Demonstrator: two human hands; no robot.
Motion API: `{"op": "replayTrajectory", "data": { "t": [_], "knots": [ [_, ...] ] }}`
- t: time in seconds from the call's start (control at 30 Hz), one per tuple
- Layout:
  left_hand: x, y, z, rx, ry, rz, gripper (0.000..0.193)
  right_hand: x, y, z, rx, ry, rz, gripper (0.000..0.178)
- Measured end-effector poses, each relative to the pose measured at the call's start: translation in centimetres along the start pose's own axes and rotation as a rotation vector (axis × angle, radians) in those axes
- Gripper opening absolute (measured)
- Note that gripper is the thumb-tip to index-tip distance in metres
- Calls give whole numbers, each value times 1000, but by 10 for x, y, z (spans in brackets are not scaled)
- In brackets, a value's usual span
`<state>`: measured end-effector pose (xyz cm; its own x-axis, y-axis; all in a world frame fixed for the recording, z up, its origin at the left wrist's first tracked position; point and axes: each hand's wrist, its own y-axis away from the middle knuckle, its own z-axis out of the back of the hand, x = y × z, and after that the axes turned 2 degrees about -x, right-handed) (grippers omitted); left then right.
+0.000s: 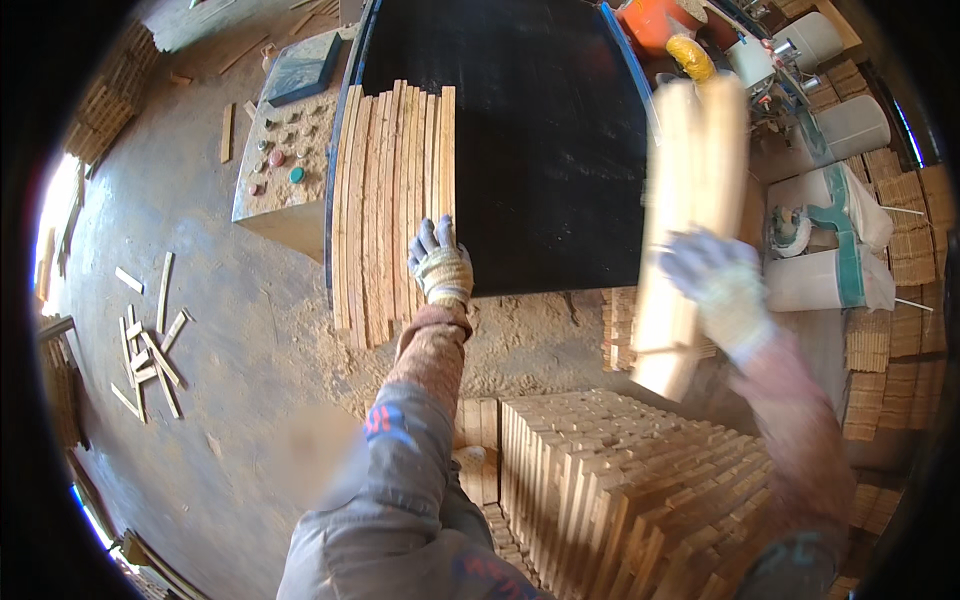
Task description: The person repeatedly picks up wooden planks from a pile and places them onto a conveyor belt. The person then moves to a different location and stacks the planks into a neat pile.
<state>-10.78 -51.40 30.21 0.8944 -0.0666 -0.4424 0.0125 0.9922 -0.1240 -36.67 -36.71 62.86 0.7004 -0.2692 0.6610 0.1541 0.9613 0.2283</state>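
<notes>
A row of long wooden strips [380, 200] lies side by side on the left of a black conveyor belt [550, 180], with the near ends jutting past its front edge. My gloved left hand [442, 268] rests on the right side of that row, fingers stretched out. Beyond the belt's right edge, my gloved right hand [715, 285] grips a few pale wooden strips [695, 160]. Hand and strips are both smeared by motion, and the exact finger placement is hard to see.
Below the belt stands a large stack of wooden strips [620, 460]. A dusty control box [285, 170] with buttons sits left of the belt. Loose offcuts [150, 350] lie on the floor. White bags [830, 240] and stacked wood [905, 270] stand at the right.
</notes>
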Motion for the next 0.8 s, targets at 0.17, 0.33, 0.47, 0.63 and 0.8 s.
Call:
{"op": "replayTrajectory", "data": {
  "t": [0.17,0.33,0.47,0.63,0.8],
  "knots": [
    [6,-4,-1,-166,199,37,61,-35,-125,-195,187,1101,547,70],
    [1,-2,-3,-175,295,-6,55,-141,-163,-314,-223,193,185,91],
    [21,-3,7,-213,271,36,58,-107,-170,-320,-227,-336,-18,71],
    [13,-6,17,-260,377,-36,50,-89,-245,-361,-268,-766,-518,43],
    [-3,-14,18,-87,461,-29,78,-87,-219,-297,-59,-426,-291,60]
  ]
}}
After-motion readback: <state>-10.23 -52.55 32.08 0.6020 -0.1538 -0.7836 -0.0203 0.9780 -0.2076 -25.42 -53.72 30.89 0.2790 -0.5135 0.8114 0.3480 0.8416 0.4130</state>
